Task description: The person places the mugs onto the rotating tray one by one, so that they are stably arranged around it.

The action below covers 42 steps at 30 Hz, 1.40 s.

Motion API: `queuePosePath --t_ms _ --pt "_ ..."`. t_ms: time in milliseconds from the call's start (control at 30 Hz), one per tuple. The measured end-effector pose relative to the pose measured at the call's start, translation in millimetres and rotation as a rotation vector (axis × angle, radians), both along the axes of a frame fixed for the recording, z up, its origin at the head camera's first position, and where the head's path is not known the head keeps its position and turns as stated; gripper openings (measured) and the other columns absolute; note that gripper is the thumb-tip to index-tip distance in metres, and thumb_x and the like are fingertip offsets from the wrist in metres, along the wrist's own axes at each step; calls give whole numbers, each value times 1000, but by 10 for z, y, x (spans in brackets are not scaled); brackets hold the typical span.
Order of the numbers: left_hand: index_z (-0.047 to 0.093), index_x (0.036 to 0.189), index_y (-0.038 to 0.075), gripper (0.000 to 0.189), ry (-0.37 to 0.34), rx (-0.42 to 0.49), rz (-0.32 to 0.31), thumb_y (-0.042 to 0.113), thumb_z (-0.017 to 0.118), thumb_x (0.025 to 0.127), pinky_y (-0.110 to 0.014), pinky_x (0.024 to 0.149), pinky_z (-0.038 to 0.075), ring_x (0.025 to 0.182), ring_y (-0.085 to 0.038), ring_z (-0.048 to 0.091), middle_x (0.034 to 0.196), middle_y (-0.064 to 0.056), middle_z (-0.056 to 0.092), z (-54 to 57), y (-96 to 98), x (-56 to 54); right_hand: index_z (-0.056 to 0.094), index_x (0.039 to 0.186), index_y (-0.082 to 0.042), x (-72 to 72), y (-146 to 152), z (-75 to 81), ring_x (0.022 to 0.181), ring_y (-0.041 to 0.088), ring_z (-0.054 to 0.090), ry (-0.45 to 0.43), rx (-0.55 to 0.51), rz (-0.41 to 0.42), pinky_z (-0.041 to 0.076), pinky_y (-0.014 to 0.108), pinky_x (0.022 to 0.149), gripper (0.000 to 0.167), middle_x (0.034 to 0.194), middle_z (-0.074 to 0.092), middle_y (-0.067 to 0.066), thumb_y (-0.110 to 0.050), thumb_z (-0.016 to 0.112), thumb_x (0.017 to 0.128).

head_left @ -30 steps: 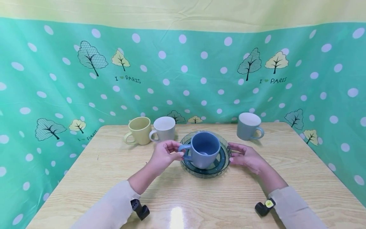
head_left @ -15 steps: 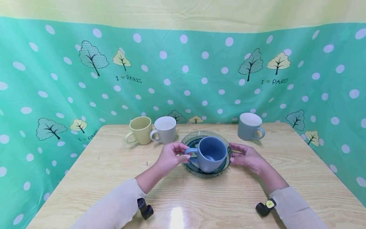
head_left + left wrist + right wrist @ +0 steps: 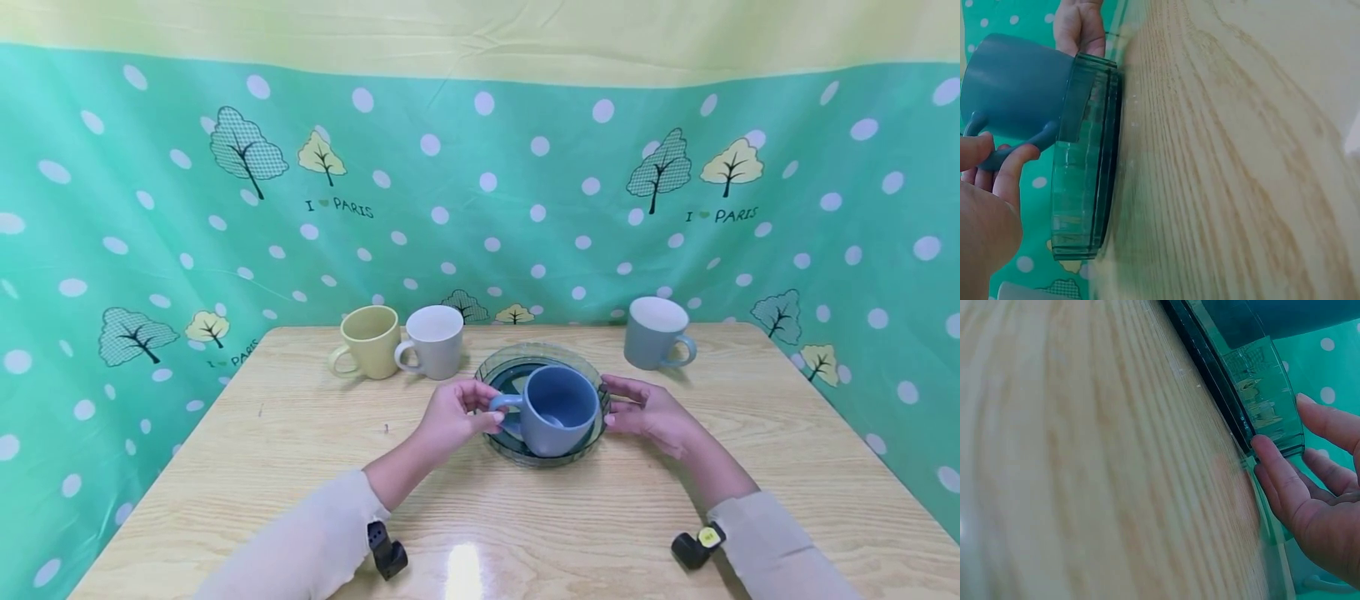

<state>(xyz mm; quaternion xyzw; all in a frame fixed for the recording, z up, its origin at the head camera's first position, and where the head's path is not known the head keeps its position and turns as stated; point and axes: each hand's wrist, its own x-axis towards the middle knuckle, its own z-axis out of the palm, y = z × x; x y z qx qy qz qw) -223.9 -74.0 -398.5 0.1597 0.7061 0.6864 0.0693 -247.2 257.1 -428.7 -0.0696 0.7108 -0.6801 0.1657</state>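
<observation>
A blue mug (image 3: 555, 412) stands within the round clear glass dish (image 3: 495, 446), toward its front right, with its handle pointing left. My left hand (image 3: 453, 417) pinches that handle (image 3: 1041, 139) between thumb and fingers, as the left wrist view also shows. The mug leans slightly; whether its base rests on the dish floor is hidden. On the far side of the dish, my right hand (image 3: 652, 417) touches the outer wall with extended fingers (image 3: 1285, 472). A dark ring shows in the bottom of the dish.
Behind on the left stand a yellow mug (image 3: 372, 346) and a white mug (image 3: 437, 346), side by side. A grey-blue mug (image 3: 651, 337) stands at the back right. A dotted green curtain (image 3: 480, 208) hangs behind the wooden table (image 3: 555, 533).
The blue mug and my left hand have shifted right and a little toward the front over the dish. My right hand stays at the dish's side.
</observation>
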Motion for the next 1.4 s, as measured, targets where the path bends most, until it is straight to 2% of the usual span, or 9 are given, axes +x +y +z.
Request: queuePosePath --t_ms 500,800,1000,1267,1400 --pt "63 99 -9 23 -24 23 0 -14 71 78 -35 73 63 79 -18 66 88 -15 68 -94 65 28 26 151 3 -3 4 -12 136 45 33 4 18 2 54 36 95 85 154 24 27 1 75 81" --pt "62 100 -9 23 -87 75 -29 -13 71 79 -38 74 63 77 -19 67 87 -15 69 -122 84 44 26 151 3 2 3 -12 136 46 33 12 24 -1 54 36 96 84 154 24 27 0 74 82" --pt "64 98 -9 23 -111 54 -47 -12 74 77 -37 76 62 77 -20 68 88 -16 70 -113 92 55 26 151 3 -2 4 -19 135 43 36 17 29 1 54 36 95 84 154 24 27 1 74 82" --pt "68 92 -6 21 -98 -57 -26 -8 79 74 -29 76 61 81 -19 70 85 -12 73 -97 84 77 26 151 3 -6 11 -33 135 43 36 24 21 1 54 36 95 84 153 25 28 1 73 82" --pt "68 91 -5 21 -104 -63 -28 -7 80 73 -30 76 61 81 -21 71 85 -12 73 -99 88 93 25 151 3 -8 11 -43 135 43 35 23 18 5 54 36 96 84 153 25 28 1 73 82"
